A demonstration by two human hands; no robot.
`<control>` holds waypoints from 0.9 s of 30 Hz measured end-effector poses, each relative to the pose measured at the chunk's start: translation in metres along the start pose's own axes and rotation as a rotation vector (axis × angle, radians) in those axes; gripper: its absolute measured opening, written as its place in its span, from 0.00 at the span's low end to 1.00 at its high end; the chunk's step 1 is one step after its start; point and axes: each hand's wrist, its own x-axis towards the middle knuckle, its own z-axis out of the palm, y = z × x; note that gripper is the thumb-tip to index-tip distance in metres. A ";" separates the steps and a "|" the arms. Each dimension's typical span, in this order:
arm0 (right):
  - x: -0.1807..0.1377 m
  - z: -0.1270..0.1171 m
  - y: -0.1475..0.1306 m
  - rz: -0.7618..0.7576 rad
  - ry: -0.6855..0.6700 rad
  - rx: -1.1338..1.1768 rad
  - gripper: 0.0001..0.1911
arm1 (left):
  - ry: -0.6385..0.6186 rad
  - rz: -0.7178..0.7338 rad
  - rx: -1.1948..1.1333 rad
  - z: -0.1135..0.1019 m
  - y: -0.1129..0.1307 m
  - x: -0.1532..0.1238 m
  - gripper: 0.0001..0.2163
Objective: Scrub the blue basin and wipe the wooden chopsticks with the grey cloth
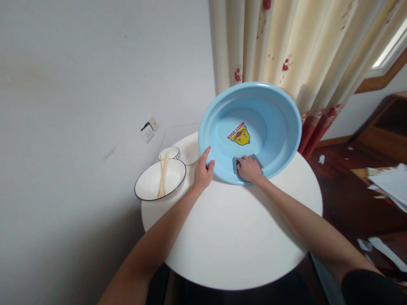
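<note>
A light blue plastic basin (280, 127) with a yellow duck print stands tilted on the round white table (222, 245), its inside facing me. My left hand (203, 171) is at the basin's lower left rim, thumb and forefinger showing against the edge; the other fingers are mostly hidden. Inside the basin, near its lower edge, my right hand (249, 169) is closed over a grey cloth (257, 160) and presses it against the blue wall.
Left of the basin are a large white bowl (148, 182) with chopsticks (163, 176) across it, a smaller bowl (171, 152) and a pale dish (190, 156). A curtain (286, 46) hangs behind. Papers (392, 184) lie at the right; a socket (147, 133) is on the wall.
</note>
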 end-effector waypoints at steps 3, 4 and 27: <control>0.002 0.002 -0.002 0.025 0.012 0.011 0.19 | -0.035 -0.019 0.029 0.003 0.002 -0.005 0.28; 0.002 0.002 -0.003 0.035 0.013 0.015 0.19 | -0.044 -0.024 0.035 0.003 0.003 -0.006 0.28; -0.001 0.010 -0.022 -0.207 0.116 0.325 0.25 | -0.059 -0.035 -0.028 0.003 0.007 -0.002 0.15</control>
